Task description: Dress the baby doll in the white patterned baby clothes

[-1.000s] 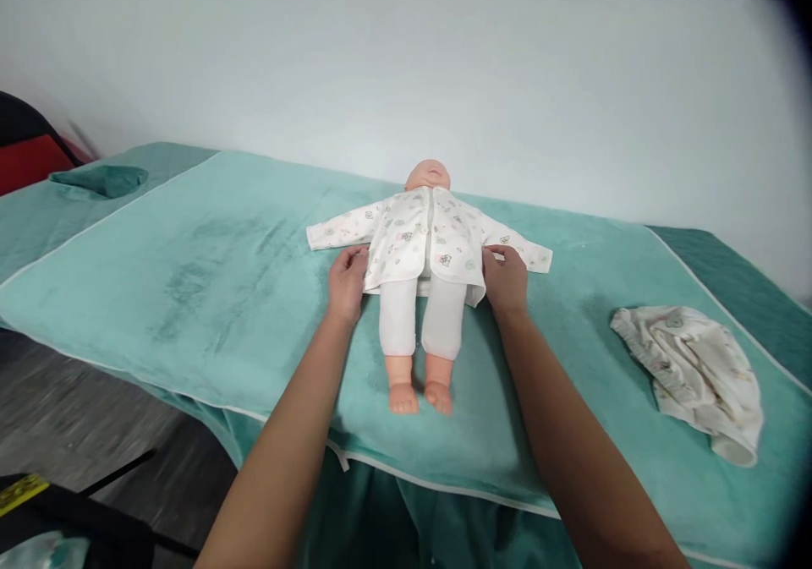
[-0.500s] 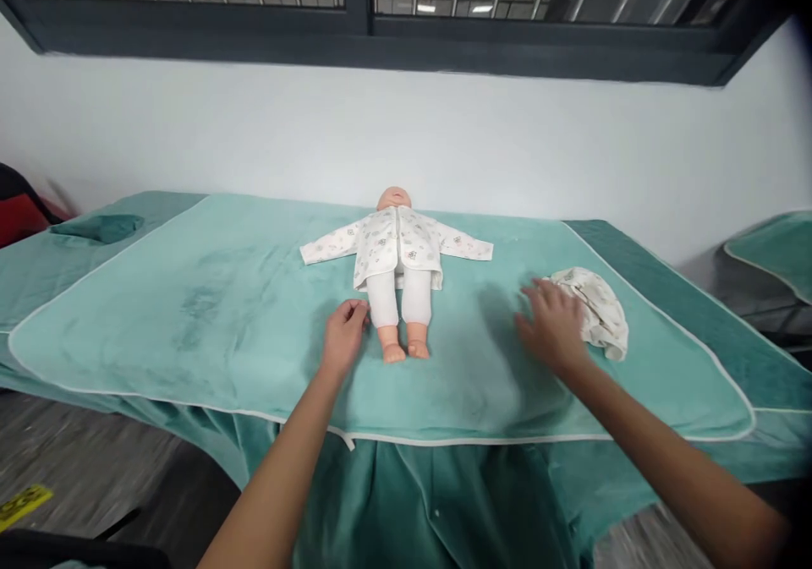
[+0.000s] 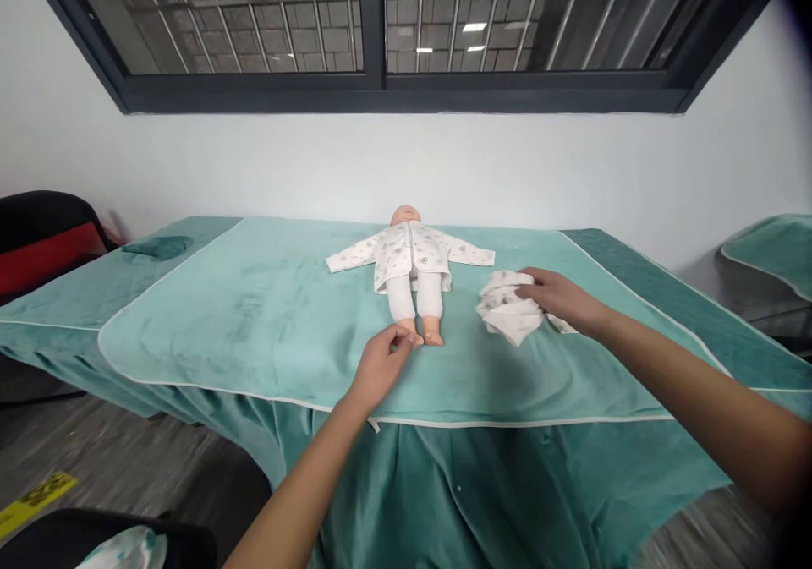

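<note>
Right grip (image 3: 551, 292): pinches cloth (image 3: 506, 305).
Left grip (image 3: 381, 361): doll (image 3: 399, 288) just beyond; closure unclear.
Handling: likely light, limp; hold cloth edge.

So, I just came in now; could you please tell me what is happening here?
A person has a doll lying on its back on a green pad, dressed in a printed white jacket with the sleeves spread wide. The person's right hand grips a bunched, printed white cloth beside the doll. The left hand is at the doll's feet; I cannot tell whether it touches them.
</note>
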Available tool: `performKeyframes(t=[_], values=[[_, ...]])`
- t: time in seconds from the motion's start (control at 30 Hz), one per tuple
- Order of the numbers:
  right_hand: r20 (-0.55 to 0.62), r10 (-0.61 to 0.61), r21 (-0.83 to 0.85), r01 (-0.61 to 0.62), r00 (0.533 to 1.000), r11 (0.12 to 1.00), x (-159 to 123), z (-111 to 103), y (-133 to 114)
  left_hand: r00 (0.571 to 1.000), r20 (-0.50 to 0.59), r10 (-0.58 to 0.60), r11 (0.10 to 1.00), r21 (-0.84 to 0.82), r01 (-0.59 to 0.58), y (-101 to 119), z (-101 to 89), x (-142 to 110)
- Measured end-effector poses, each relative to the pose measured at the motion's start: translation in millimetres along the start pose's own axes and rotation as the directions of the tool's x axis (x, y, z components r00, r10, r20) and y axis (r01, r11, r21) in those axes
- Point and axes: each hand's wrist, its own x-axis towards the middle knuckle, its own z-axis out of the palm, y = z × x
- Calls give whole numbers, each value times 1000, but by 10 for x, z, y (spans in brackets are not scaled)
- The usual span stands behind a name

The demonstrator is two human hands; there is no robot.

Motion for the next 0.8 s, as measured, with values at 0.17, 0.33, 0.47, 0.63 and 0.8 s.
performKeyframes(t=[0.17,0.33,0.47,0.63,0.8], values=[[198,-285,421,181,938,889,-359,467,-1018,984,-46,174,980,-86,-178,448,-101,-100],[224,-495,486,344,840,803,-619,659,-1521,923,-202,328,944,42,-326,807,-276,-151],[86,-573,301,527,815,795,-574,648,-1660,925,-302,228,969,-27,-248,978,-473,-192],[26,-681,214,662,732,719,-492,574,-1848,900,-358,249,963,-8,-270,1291,-726,-141],[226,-759,262,713,610,651,-589,573,-2035,871,-391,299,950,39,-309,1491,-881,-49]])
